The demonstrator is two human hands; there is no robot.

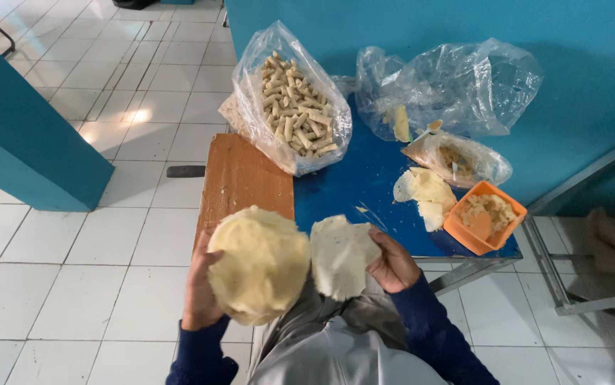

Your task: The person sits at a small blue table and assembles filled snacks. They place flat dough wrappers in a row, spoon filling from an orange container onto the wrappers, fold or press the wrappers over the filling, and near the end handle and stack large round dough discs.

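Two hands: left hand (199,289) holds wrapper stack (259,262), right hand (393,262) one wrapper (339,255)

Even, soft daylight; a glare patch on the floor tiles (136,114) left of the table (350,189); wide-angle bending and blur at the edges.

A single view is given, taken from a camera worn on the head and aimed steeply downward and forward. The hands (200,285) are seen close at the bottom edge, with the lap just beneath. The small desk (350,189) is seen from above, near the middle of the frame. White floor tiles (72,285) are seen to the left, a blue wall (592,64) behind.
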